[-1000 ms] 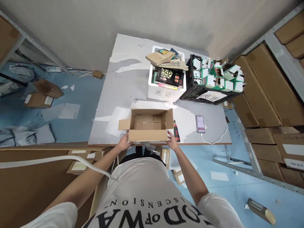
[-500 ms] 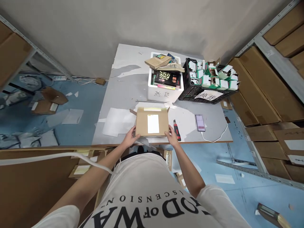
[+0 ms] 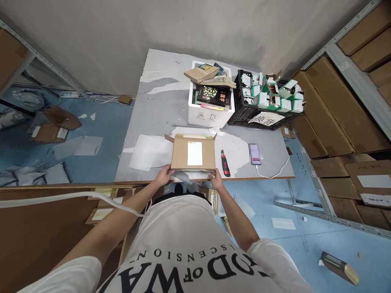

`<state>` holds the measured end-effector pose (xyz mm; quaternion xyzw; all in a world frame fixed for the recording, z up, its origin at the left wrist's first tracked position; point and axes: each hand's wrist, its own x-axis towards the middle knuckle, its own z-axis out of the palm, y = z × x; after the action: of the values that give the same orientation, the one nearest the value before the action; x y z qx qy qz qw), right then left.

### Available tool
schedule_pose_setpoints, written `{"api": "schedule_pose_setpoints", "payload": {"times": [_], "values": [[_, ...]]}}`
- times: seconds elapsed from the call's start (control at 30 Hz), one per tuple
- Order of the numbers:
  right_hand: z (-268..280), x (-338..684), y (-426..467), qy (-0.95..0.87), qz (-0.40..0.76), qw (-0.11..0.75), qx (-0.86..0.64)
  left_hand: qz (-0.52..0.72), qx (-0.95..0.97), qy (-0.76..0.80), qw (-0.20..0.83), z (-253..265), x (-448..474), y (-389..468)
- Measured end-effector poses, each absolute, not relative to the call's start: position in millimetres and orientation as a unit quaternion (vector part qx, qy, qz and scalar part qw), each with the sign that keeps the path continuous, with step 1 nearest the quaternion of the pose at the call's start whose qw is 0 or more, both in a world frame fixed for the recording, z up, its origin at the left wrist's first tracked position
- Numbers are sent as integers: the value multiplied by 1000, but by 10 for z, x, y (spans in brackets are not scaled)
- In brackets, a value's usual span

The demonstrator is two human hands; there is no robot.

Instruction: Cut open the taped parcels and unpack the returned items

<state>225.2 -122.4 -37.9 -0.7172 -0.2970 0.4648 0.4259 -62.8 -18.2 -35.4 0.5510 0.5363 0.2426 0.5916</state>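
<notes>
Item: one cardboard box (image 3: 179, 158), brown, oblong, sitting at the near edge of the grey table (image 3: 159, 108) in front of the person. A white label (image 3: 194, 153) is showing on the face turned towards the viewer; flaps (image 3: 168, 138) are sticking out at the far end. The inside is not showing.

Holding: the left hand (image 3: 164, 176) is gripping the near left corner, fingers bent in around the cardboard; the right hand (image 3: 216, 179) is doing likewise at the near right corner. Neither is spreading wide; the fingertips beneath are hiding from view.

Handling, by judgement: probably light, though contents cannot be told; stiff along walls and corners, floppy at the flaps, dry rather than slippery, liable to denting under a hard pinch. Best hold: both lower corners, or flat palms on opposite short sides, leaving the flaps alone.

Adjacent: a red-and-black utility knife (image 3: 225, 163) is lying to the right; white paper (image 3: 149, 152) is lying to the left.
</notes>
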Motion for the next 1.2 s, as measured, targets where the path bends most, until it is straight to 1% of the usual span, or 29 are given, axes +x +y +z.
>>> {"api": "schedule_pose_setpoints", "payload": {"times": [0.13, 0.2, 0.3, 0.43, 0.5, 0.6, 0.7, 0.83, 0.93, 1.03, 1.1, 1.13, 1.2], "values": [[-130, 2249, -1142, -320, 428, 481, -695, 295, 541, 517, 594, -115, -610, -224], [80, 2298, -1108, -344, 407, 483, -695, 325, 539, 506, 590, 58, -573, -256], [405, 2365, -1062, -381, 360, 426, -738, 343, 547, 538, 542, 298, -461, -272], [640, 2372, -979, -405, 294, 348, -793, 310, 584, 620, 423, 449, -298, -223], [636, 2348, -936, -418, 292, 302, -806, 278, 595, 643, 394, 440, -243, -188], [556, 2319, -884, -434, 308, 217, -818, 228, 598, 669, 377, 384, -191, -142], [492, 2331, -820, -443, 306, 173, -825, 193, 607, 687, 351, 358, -146, -76], [476, 2428, -567, -452, 288, 165, -828, 149, 623, 698, 320, 396, -57, 157], [461, 2537, -235, -436, 304, 162, -831, 115, 610, 715, 321, 426, 23, 448], [392, 2667, 22, -405, 361, 194, -817, 91, 588, 731, 334, 437, 108, 686], [304, 2757, 32, -398, 375, 219, -808, 103, 575, 743, 328, 439, 173, 741], [246, 2798, -21, -399, 358, 215, -816, 123, 573, 750, 307, 438, 207, 736], [113, 2866, -219, -399, 292, 153, -856, 175, 593, 751, 232, 425, 275, 680]]}}
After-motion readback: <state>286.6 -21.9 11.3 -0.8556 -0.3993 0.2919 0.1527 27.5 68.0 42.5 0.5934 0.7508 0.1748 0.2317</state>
